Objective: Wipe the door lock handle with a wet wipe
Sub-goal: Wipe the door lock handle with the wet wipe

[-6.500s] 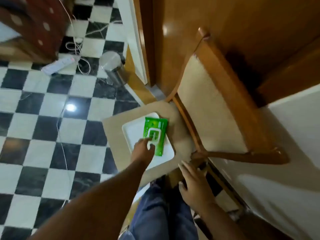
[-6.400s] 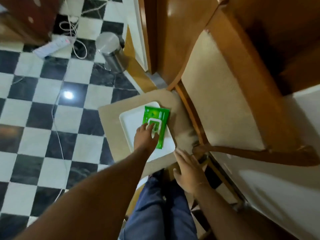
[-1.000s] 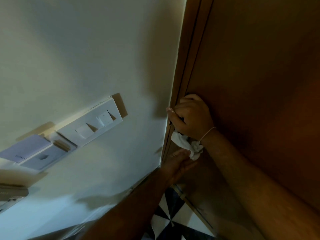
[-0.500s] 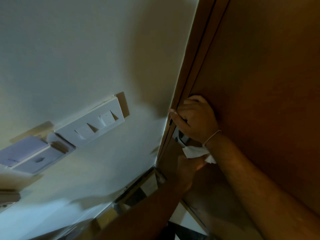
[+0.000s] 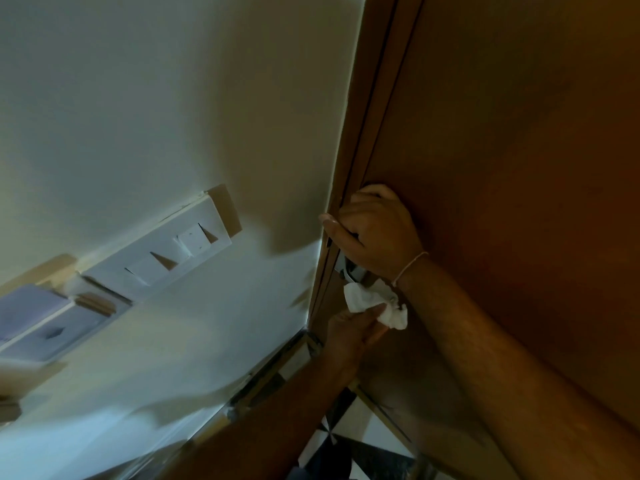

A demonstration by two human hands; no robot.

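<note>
Now the left hand (image 5: 353,327) sits a little higher and closer to the wipe than half a second ago, and the camera has tilted slightly, so the switch plate (image 5: 162,258) lies a touch lower left in the frame. The right hand (image 5: 374,233) has kept its place at the door's (image 5: 519,168) edge, right of centre, fingers curled shut around the door lock handle (image 5: 349,268); only a small pale metal part of it shows under the palm. The wet wipe (image 5: 374,303), white and crumpled, hangs just below that handle and the right wrist, pinched against the left hand's fingertips (image 5: 375,311). On the cream wall (image 5: 173,98), no writing on the switch plate or the card beside it can be read.
</note>
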